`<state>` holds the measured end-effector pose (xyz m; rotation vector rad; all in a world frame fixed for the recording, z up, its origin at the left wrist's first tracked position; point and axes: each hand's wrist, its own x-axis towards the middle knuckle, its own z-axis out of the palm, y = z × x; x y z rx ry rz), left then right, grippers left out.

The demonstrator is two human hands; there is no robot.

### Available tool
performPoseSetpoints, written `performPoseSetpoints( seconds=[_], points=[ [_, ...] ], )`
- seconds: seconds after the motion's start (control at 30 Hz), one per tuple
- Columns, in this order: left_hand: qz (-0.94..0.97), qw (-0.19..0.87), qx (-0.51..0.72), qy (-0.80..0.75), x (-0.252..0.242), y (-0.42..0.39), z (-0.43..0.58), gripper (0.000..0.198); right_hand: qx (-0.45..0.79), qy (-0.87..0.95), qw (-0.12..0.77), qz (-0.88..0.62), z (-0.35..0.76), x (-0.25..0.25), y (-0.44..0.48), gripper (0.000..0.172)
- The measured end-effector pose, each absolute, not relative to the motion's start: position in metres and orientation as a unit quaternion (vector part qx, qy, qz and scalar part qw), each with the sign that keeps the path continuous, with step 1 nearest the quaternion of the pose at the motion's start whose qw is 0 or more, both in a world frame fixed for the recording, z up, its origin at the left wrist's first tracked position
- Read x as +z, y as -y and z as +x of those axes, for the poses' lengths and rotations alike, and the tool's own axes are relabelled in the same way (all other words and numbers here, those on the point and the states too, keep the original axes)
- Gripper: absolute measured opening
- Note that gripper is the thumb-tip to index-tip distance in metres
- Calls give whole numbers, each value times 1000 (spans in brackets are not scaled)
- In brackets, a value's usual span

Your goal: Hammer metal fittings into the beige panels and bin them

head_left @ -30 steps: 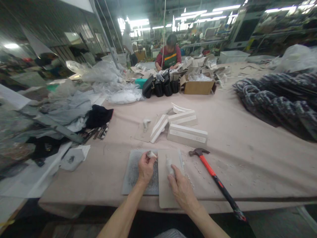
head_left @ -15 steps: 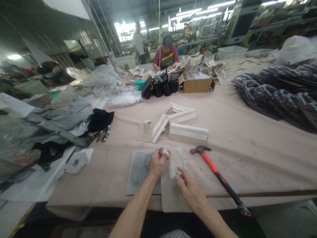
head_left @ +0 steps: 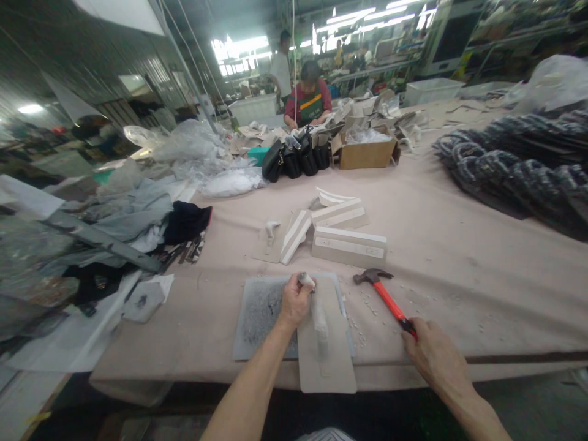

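Observation:
A claw hammer (head_left: 389, 300) with a dark head and a red and black handle lies on the table at right. My right hand (head_left: 434, 352) is closed around its handle. My left hand (head_left: 294, 300) pinches the upper end of a white wrapped piece (head_left: 320, 324), which lies along a beige flat panel (head_left: 327, 367). What is inside the wrapping is hidden. The panel rests partly on a grey, scuffed pad (head_left: 260, 318) and reaches over the table's front edge.
Several beige panels with white strips (head_left: 350, 245) lie beyond the pad. Black bags (head_left: 298, 160) and a cardboard box (head_left: 366, 154) stand farther back, with a person (head_left: 310, 98) seated behind. Plastic-wrapped dark items (head_left: 519, 165) are heaped at right; plastic and cloth (head_left: 138, 202) at left.
My right hand has moved right, from beside the white wrapped piece to the hammer, and has taken hold of its handle. My left hand has stayed nearly in place.

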<state>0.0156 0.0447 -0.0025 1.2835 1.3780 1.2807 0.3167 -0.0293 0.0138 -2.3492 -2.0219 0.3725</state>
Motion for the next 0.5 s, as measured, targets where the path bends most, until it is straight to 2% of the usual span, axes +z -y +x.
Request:
performPoseSetpoints(
  seconds=[0.1, 0.23, 0.3, 0.4, 0.5],
  points=[
    [539, 416, 486, -548, 2, -48, 14, 17, 252, 588, 67, -765, 311, 20, 23, 6],
    [600, 416, 453, -511, 7, -50, 11, 13, 599, 345, 241, -681, 291, 35, 23, 11],
    [633, 390, 436, -507, 7, -50, 9, 11, 683, 242, 281, -630, 278, 45, 26, 15],
    [663, 342, 417, -519, 5, -47, 8, 12, 639, 302, 287, -647, 262, 65, 29, 23],
    [676, 323, 412, -519, 4, -44, 8, 15, 441, 529, 295, -662, 253, 87, 27, 33]
  ],
)
